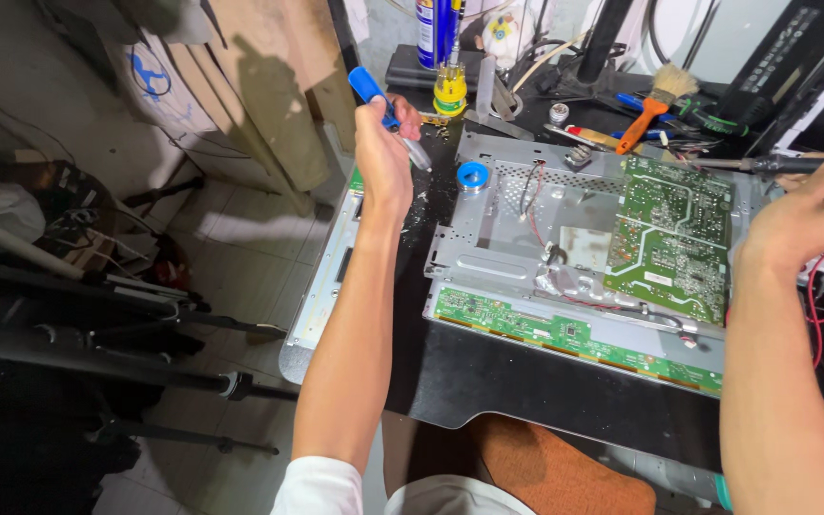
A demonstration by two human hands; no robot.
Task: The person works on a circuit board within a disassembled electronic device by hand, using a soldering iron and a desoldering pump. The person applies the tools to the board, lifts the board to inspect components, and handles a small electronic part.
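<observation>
Here our left hand (pixel 383 153) grips the blue-handled soldering iron (pixel 388 114) and our right hand (pixel 808 215) clasps a black tool (pixel 765 164); we should steady both before touching the green circuit board (pixel 669 238).

Head camera, looking steeply down, close over workbench (pixel 488 381)

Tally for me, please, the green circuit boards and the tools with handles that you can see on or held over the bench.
Green circuit boards: 2, the large board and the long strip board.
Screwdrivers: 2, the yellow screwdriver standing, another in the right hand.
Blue-handled tool: 1, in the left hand.
Brush: 1.
Total: 6.
</observation>
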